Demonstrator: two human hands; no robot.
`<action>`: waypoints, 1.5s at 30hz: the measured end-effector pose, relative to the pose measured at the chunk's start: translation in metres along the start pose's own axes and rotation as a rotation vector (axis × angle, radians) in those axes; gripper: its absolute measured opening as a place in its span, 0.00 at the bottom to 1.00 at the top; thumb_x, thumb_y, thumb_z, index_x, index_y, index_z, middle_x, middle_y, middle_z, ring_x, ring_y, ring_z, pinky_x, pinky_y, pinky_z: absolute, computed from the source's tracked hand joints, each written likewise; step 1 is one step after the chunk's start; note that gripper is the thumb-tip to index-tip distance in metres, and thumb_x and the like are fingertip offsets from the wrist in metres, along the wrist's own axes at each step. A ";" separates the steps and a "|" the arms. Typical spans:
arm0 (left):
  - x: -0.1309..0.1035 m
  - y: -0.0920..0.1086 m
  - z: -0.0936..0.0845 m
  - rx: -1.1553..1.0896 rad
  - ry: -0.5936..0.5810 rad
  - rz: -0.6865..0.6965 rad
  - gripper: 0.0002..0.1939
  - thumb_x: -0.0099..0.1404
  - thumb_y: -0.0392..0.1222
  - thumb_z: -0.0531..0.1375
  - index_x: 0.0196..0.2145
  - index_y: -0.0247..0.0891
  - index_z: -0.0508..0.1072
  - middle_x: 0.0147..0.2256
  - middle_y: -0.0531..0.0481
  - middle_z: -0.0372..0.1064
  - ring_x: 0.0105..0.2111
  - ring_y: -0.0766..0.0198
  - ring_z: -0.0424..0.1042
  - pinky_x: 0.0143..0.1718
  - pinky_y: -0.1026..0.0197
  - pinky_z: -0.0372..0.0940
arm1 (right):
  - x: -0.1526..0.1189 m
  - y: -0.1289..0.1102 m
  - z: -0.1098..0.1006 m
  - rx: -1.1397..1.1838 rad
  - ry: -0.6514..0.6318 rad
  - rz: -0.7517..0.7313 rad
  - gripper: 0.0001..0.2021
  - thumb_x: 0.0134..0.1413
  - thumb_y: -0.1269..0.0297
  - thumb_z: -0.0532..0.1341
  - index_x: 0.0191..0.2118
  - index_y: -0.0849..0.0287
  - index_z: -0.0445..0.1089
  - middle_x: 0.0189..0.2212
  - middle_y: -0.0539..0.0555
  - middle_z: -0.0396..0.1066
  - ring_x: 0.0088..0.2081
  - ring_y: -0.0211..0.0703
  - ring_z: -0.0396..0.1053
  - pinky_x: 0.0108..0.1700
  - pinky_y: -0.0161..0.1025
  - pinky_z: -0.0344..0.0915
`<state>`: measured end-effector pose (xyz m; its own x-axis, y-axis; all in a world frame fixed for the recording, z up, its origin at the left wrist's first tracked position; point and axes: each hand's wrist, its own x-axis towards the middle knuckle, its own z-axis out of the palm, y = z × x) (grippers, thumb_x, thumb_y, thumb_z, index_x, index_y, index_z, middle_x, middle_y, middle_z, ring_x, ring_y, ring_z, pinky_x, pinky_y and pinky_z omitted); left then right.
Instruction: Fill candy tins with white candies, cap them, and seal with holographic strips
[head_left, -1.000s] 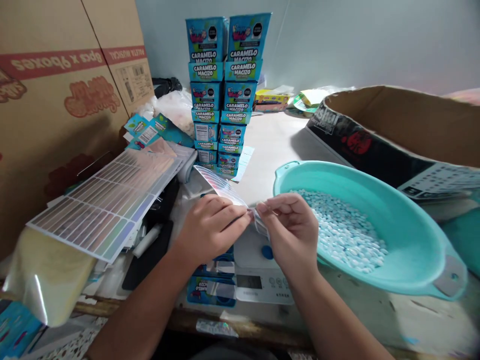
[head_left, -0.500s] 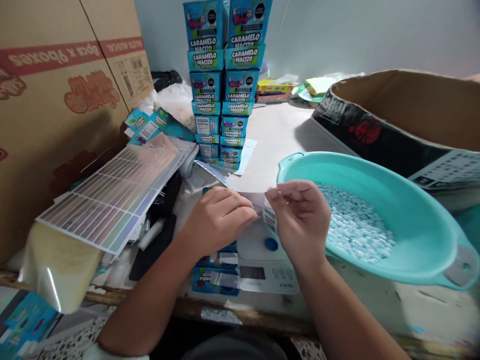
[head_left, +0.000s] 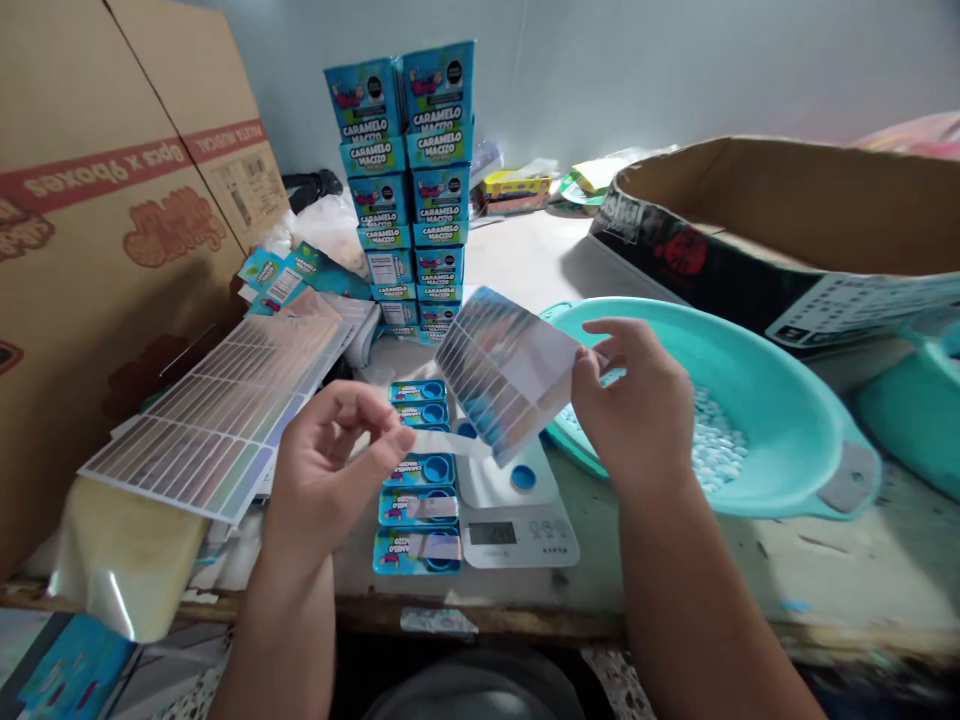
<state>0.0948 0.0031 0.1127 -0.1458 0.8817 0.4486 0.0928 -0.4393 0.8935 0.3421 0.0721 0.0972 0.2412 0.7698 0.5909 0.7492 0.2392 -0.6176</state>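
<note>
My left hand (head_left: 330, 460) pinches one end of a narrow clear sticker strip (head_left: 453, 442) between thumb and fingers. The strip's far end reaches the lower edge of a sticker sheet (head_left: 506, 365); I cannot tell whether it is still attached. My right hand (head_left: 637, 405) grips that sheet by its right edge, holding it tilted in the air. Below lies a column of small blue candy packs (head_left: 416, 508), the nearest ones with shiny strips across them. Beside the packs is a white kitchen scale (head_left: 517, 545) with a blue round cap (head_left: 523, 478) on it.
A turquoise tub (head_left: 795, 430) with pale blue candies (head_left: 716, 450) stands right, before a cut-open black carton (head_left: 697, 255). Stacked blue boxes (head_left: 439, 205) rise behind. More sticker sheets (head_left: 202, 400) lie left, near a large cardboard box (head_left: 150, 190). The table edge (head_left: 540, 620) is close.
My hands have moved apart, the left one leftward with the strip. The sheet has turned so its printed grid shows. The view has shifted a little.
</note>
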 end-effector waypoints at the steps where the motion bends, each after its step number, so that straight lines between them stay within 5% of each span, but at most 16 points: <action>1: -0.007 -0.001 -0.001 -0.022 0.045 -0.047 0.08 0.60 0.35 0.69 0.31 0.41 0.73 0.26 0.58 0.71 0.26 0.71 0.69 0.30 0.70 0.66 | 0.000 0.001 -0.009 -0.043 -0.067 0.032 0.14 0.53 0.67 0.60 0.47 0.54 0.73 0.27 0.51 0.71 0.30 0.47 0.70 0.33 0.42 0.63; 4: -0.025 -0.007 -0.005 -0.033 0.088 -0.178 0.07 0.60 0.37 0.69 0.33 0.42 0.73 0.26 0.58 0.72 0.26 0.71 0.70 0.31 0.70 0.67 | -0.009 0.006 -0.033 -0.071 -0.169 0.120 0.18 0.49 0.66 0.59 0.47 0.55 0.74 0.25 0.50 0.70 0.27 0.46 0.69 0.32 0.42 0.62; 9: -0.034 -0.018 -0.011 0.019 0.096 -0.323 0.09 0.58 0.43 0.71 0.35 0.41 0.76 0.27 0.56 0.73 0.27 0.70 0.71 0.32 0.69 0.67 | -0.026 0.025 -0.067 -0.134 -0.143 0.204 0.19 0.48 0.59 0.59 0.46 0.56 0.75 0.26 0.52 0.72 0.24 0.46 0.69 0.34 0.46 0.66; 13: -0.032 -0.020 -0.007 0.029 0.098 -0.374 0.11 0.55 0.45 0.71 0.35 0.40 0.77 0.27 0.54 0.73 0.28 0.68 0.72 0.33 0.67 0.66 | -0.034 0.022 -0.076 -0.318 -0.060 0.009 0.17 0.52 0.60 0.60 0.46 0.56 0.75 0.39 0.63 0.77 0.42 0.66 0.75 0.52 0.68 0.64; 16: -0.032 -0.015 -0.002 0.007 0.074 -0.375 0.11 0.54 0.45 0.71 0.33 0.40 0.77 0.26 0.54 0.73 0.28 0.67 0.71 0.33 0.66 0.66 | -0.046 -0.003 -0.065 -0.113 0.035 -0.267 0.12 0.62 0.61 0.59 0.48 0.54 0.74 0.49 0.63 0.75 0.52 0.64 0.72 0.57 0.66 0.64; 19: -0.031 -0.007 -0.001 -0.021 0.053 -0.355 0.11 0.53 0.45 0.71 0.32 0.40 0.77 0.26 0.54 0.73 0.28 0.68 0.69 0.32 0.66 0.65 | -0.057 -0.030 -0.041 0.306 -0.223 -0.379 0.09 0.66 0.62 0.58 0.49 0.53 0.73 0.46 0.58 0.76 0.47 0.51 0.75 0.51 0.51 0.71; 23: -0.029 -0.002 0.000 -0.084 0.030 -0.317 0.11 0.52 0.45 0.72 0.30 0.40 0.76 0.26 0.54 0.71 0.28 0.68 0.67 0.31 0.66 0.63 | -0.058 -0.044 -0.004 0.709 -0.725 -0.119 0.17 0.66 0.51 0.59 0.52 0.54 0.73 0.49 0.58 0.77 0.50 0.49 0.75 0.52 0.49 0.72; 26: -0.026 -0.003 0.003 -0.142 0.030 -0.327 0.12 0.51 0.45 0.73 0.29 0.40 0.75 0.24 0.56 0.69 0.26 0.69 0.66 0.30 0.67 0.62 | -0.050 -0.041 0.013 0.908 -0.943 0.068 0.21 0.59 0.43 0.64 0.46 0.55 0.75 0.42 0.56 0.79 0.45 0.48 0.76 0.47 0.46 0.73; 30: -0.024 -0.015 0.006 -0.149 0.040 -0.373 0.13 0.50 0.45 0.72 0.30 0.39 0.75 0.24 0.56 0.70 0.26 0.69 0.67 0.31 0.66 0.64 | -0.047 -0.034 0.020 0.978 -0.909 0.198 0.21 0.50 0.42 0.70 0.33 0.58 0.75 0.27 0.51 0.73 0.31 0.40 0.69 0.35 0.39 0.67; 33: -0.026 -0.028 0.007 -0.004 0.061 -0.389 0.11 0.52 0.46 0.70 0.30 0.39 0.75 0.25 0.54 0.72 0.29 0.66 0.70 0.33 0.64 0.65 | -0.049 -0.029 0.024 1.001 -0.845 0.227 0.20 0.49 0.47 0.71 0.37 0.58 0.73 0.22 0.46 0.67 0.25 0.36 0.63 0.29 0.37 0.60; 36: -0.028 -0.039 0.007 0.250 0.033 -0.379 0.09 0.56 0.45 0.68 0.30 0.39 0.75 0.27 0.52 0.74 0.29 0.64 0.70 0.33 0.62 0.63 | -0.052 -0.024 0.029 0.981 -0.823 0.276 0.22 0.48 0.50 0.71 0.43 0.57 0.68 0.20 0.41 0.63 0.23 0.34 0.58 0.27 0.35 0.55; 39: -0.028 -0.045 0.006 0.447 -0.009 -0.360 0.07 0.59 0.45 0.66 0.31 0.39 0.76 0.28 0.52 0.74 0.27 0.65 0.68 0.32 0.62 0.60 | -0.057 -0.017 0.037 0.938 -0.825 0.303 0.20 0.48 0.51 0.70 0.38 0.56 0.63 0.20 0.41 0.62 0.22 0.33 0.56 0.26 0.34 0.51; 45: -0.026 -0.051 0.002 0.515 -0.044 -0.370 0.09 0.58 0.46 0.66 0.35 0.40 0.77 0.25 0.56 0.70 0.23 0.67 0.63 0.30 0.62 0.57 | -0.063 -0.007 0.049 0.905 -0.859 0.249 0.19 0.49 0.52 0.69 0.32 0.55 0.59 0.22 0.41 0.57 0.24 0.32 0.54 0.27 0.34 0.51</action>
<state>0.0958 0.0027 0.0555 -0.2197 0.9704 0.1007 0.5077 0.0256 0.8611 0.2915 0.0511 0.0389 -0.4155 0.9049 0.0921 -0.0270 0.0889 -0.9957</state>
